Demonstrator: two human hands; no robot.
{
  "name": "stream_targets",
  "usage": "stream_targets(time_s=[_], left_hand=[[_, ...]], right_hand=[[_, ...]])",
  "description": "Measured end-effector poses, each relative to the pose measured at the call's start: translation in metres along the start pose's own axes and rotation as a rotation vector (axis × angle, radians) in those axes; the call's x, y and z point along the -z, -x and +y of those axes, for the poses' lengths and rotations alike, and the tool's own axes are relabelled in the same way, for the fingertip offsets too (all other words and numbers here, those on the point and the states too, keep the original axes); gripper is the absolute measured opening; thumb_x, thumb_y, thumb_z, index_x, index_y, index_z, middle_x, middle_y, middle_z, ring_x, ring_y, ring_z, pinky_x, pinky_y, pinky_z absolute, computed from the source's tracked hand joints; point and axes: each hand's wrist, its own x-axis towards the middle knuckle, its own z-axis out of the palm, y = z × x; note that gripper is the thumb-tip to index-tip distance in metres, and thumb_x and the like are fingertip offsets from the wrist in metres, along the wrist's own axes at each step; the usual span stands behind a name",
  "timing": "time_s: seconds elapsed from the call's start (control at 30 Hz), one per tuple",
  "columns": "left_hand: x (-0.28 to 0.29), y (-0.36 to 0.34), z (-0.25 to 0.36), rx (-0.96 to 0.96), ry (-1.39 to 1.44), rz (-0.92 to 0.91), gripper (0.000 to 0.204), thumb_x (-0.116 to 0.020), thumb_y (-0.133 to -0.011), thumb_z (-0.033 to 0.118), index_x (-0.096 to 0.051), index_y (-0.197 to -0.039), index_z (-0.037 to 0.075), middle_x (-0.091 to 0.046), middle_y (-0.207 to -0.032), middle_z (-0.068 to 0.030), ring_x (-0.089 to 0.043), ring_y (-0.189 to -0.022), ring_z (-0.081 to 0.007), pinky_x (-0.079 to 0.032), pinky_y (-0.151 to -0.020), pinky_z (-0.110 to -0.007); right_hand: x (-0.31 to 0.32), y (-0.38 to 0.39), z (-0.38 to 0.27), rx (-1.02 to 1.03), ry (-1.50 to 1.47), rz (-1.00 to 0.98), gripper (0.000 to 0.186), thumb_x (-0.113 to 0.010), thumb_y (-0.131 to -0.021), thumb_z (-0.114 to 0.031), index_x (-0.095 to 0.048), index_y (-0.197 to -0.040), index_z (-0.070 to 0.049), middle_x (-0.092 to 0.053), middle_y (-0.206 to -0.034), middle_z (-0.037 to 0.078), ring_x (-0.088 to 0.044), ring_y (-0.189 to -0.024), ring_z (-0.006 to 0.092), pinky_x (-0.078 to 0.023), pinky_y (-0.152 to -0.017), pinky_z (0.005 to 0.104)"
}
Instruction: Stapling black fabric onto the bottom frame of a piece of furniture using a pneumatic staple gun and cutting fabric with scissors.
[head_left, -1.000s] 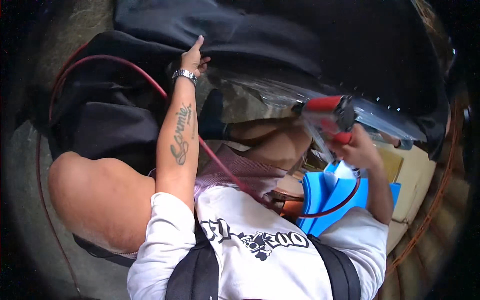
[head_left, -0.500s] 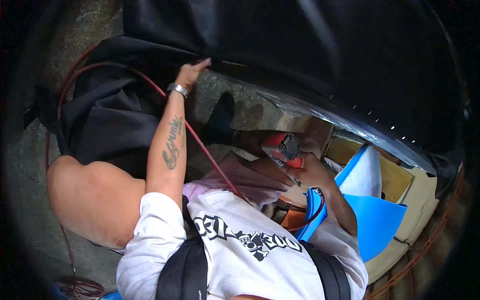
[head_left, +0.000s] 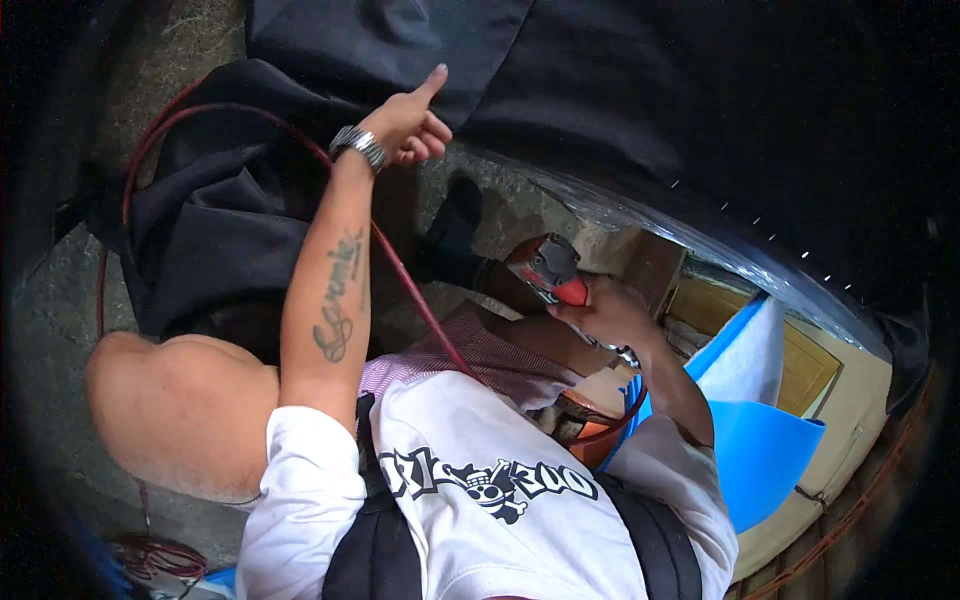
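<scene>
My left hand [head_left: 410, 125] is stretched out to the edge of a large black fabric sheet [head_left: 590, 90]. Its thumb points away and its fingers curl loosely, with nothing visible between them; whether the fingertips touch the cloth is hard to see. In my right hand [head_left: 612, 310] is a red and black air staple gun [head_left: 546, 268], held by the handle below the sheet's edge. A metal fitting at the handle joins a dark red air hose [head_left: 415, 290]. Clear plastic film [head_left: 640, 222] shows along the sheet's underside.
The hose loops over bunched black fabric [head_left: 235, 235] at left and lies coiled on the floor [head_left: 160, 555]. At right are bent blue sheets [head_left: 765, 455], a yellowish panel [head_left: 805, 370] and a beige padded piece [head_left: 860, 385]. An orange object [head_left: 597, 445] sits near my lap.
My left hand has risen slightly, its thumb now pointing farther up over the fabric. The staple gun in my right hand has shifted a little up and left and tilted.
</scene>
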Motion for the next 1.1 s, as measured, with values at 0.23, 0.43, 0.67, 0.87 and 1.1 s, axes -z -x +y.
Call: stream_targets(time_s=[0.23, 0.43, 0.67, 0.87, 1.1], left_hand=[[0.014, -0.060, 0.007, -0.029, -0.066, 0.099, 0.051, -0.053, -0.081, 0.055, -0.060, -0.084, 0.005, -0.058, -0.066, -0.0028, -0.040, -0.044, -0.0062, -0.034, -0.043, -0.022], [0.023, -0.043, -0.010, -0.561, 0.101, 0.273, 0.041, -0.064, -0.078, 0.044, -0.064, -0.079, 0.002, -0.064, -0.072, -0.0066, -0.057, -0.060, -0.0129, -0.045, -0.062, -0.027], [-0.005, -0.087, -0.071, -0.610, -0.021, 0.555, 0.049, -0.065, -0.075, 0.047, -0.064, -0.063, 0.000, -0.062, -0.059, -0.0096, -0.058, -0.055, -0.0166, -0.044, -0.057, -0.030], [0.003, -0.090, -0.077, -0.657, -0.105, 0.573, 0.050, -0.067, -0.073, 0.048, -0.062, -0.062, -0.001, -0.061, -0.057, -0.0083, -0.058, -0.054, -0.0169, -0.044, -0.055, -0.030], [0.022, -0.100, -0.094, -0.484, 0.057, 0.371, 0.045, -0.070, -0.072, 0.041, -0.064, -0.075, -0.004, -0.065, -0.070, -0.0119, -0.059, -0.061, -0.0241, -0.045, -0.062, -0.032]], right_hand=[[-0.014, -0.017, 0.010, 0.185, -0.145, -0.051, 0.037, -0.066, -0.076, -0.026, -0.058, -0.106, -0.006, -0.064, -0.084, 0.013, -0.060, -0.077, 0.0252, -0.045, -0.074, 0.0330], [-0.014, -0.012, 0.015, 0.148, -0.134, -0.032, 0.035, -0.066, -0.077, -0.023, -0.057, -0.104, -0.004, -0.063, -0.082, 0.014, -0.059, -0.074, 0.0237, -0.045, -0.073, 0.0334], [-0.008, -0.014, 0.000, 0.200, -0.218, 0.042, 0.031, -0.064, -0.077, -0.023, -0.057, -0.099, -0.001, -0.062, -0.078, 0.017, -0.058, -0.068, 0.0269, -0.045, -0.069, 0.0358], [-0.002, -0.012, -0.019, 0.258, -0.261, 0.064, 0.028, -0.065, -0.078, -0.019, -0.056, -0.096, 0.000, -0.061, -0.074, 0.012, -0.055, -0.065, 0.0203, -0.045, -0.065, 0.0328], [0.080, 0.033, -0.106, 0.129, -0.222, 0.008, 0.027, -0.067, -0.078, -0.018, -0.055, -0.095, -0.002, -0.057, -0.067, -0.001, -0.052, -0.050, 0.0071, -0.044, -0.045, 0.0218]])
